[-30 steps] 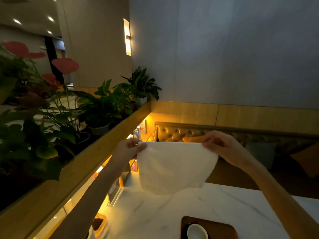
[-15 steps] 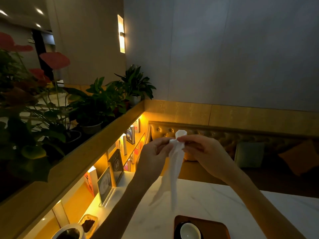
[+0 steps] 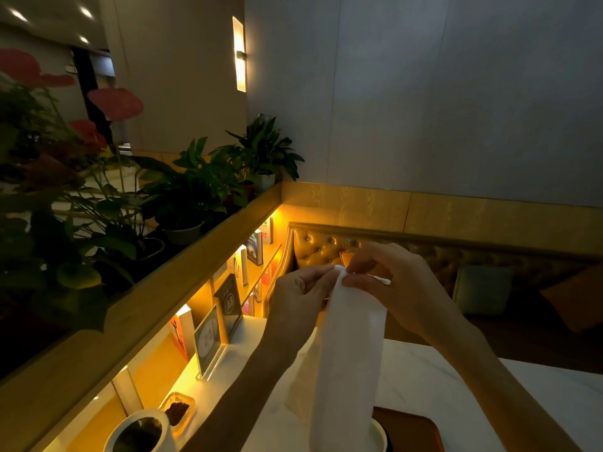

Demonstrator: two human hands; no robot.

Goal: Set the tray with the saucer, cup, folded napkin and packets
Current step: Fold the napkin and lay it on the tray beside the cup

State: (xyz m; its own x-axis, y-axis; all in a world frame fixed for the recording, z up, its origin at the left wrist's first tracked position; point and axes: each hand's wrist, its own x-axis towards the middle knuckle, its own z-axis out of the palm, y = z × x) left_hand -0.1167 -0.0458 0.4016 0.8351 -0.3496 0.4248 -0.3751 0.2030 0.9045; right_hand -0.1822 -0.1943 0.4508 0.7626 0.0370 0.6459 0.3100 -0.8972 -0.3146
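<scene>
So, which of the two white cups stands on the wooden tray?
The cup partly hidden behind the napkin; the other cup, holding something dark, stands far left.

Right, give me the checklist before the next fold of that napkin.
1. Left hand grip on the white paper napkin top edge: ok, pinched.
2. Right hand grip on the same edge: ok, pinched.
3. Napkin halved: ok, it hangs as a narrow strip.
4. Edges lined up: cannot tell.
5. Brown wooden tray on the white marble table: ok, in view at lower right.
6. Free room on the tray beside the white cup: cannot tell, the napkin hides part of it.
</scene>
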